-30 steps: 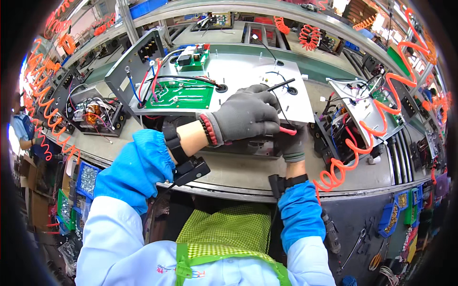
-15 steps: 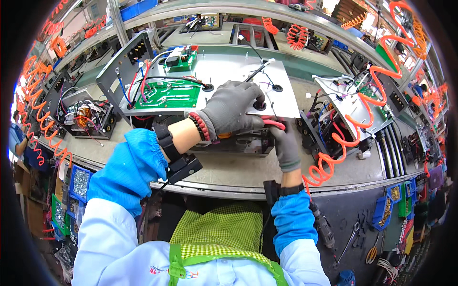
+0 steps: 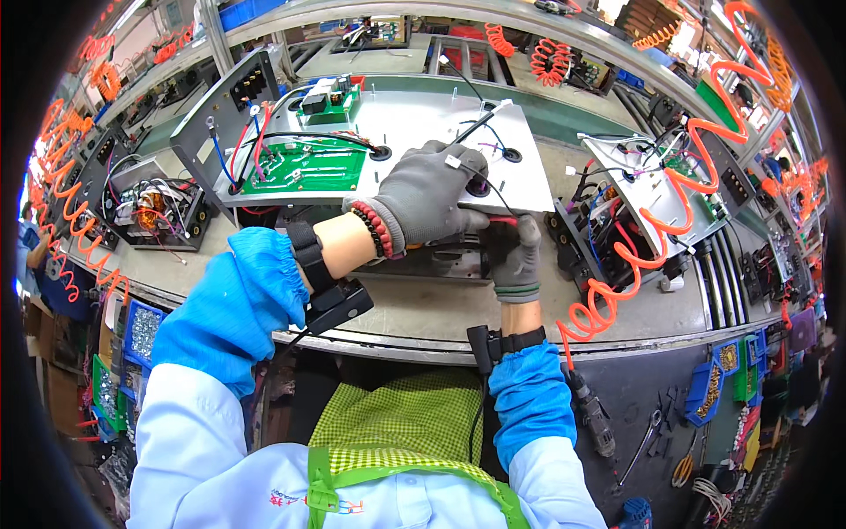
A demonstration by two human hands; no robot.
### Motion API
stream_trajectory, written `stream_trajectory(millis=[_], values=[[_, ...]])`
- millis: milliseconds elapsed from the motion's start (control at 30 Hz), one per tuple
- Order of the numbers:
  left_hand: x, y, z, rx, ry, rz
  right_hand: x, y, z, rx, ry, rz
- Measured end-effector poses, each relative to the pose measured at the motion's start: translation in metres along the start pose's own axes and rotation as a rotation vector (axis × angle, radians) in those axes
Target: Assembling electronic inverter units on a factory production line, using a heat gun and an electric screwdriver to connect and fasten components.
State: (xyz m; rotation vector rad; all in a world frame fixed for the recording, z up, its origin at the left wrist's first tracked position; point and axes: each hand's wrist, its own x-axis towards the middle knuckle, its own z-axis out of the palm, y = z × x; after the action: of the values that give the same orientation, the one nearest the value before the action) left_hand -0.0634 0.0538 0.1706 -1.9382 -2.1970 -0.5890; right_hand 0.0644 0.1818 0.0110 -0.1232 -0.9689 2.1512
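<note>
A white metal panel (image 3: 414,115) with green circuit boards (image 3: 304,167) lies raised over a dark chassis on the bench. My left hand (image 3: 423,194), in a grey glove, rests over the panel's near edge. Its fingers curl at a black-rimmed hole (image 3: 478,186), and what they pinch is hidden. Below that edge my gloved right hand (image 3: 515,256) is closed on a red cable (image 3: 502,219), of which only a short piece shows, close to my left thumb. A thin black wire with a white connector (image 3: 453,162) arches over my left fingers.
Another opened unit (image 3: 652,189) stands at the right, with a coiled orange air hose (image 3: 648,256) hanging before it. A chassis with a copper coil (image 3: 152,216) sits at the left. A power screwdriver (image 3: 595,423), pliers (image 3: 683,467) and blue parts bins (image 3: 705,392) lie lower right.
My right hand has moved slightly left and up, nearer my left thumb, and less of the red cable shows. The thin wire with its white connector now lies across my left fingers. The panel has shifted slightly.
</note>
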Motion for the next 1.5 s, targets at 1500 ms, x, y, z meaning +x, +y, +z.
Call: stream_trajectory(millis=[1500], values=[[-0.004, 0.002, 0.0, 0.101, 0.069, 0.092, 0.008, -0.032, 0.011, -1.478, 0.142, -0.609]])
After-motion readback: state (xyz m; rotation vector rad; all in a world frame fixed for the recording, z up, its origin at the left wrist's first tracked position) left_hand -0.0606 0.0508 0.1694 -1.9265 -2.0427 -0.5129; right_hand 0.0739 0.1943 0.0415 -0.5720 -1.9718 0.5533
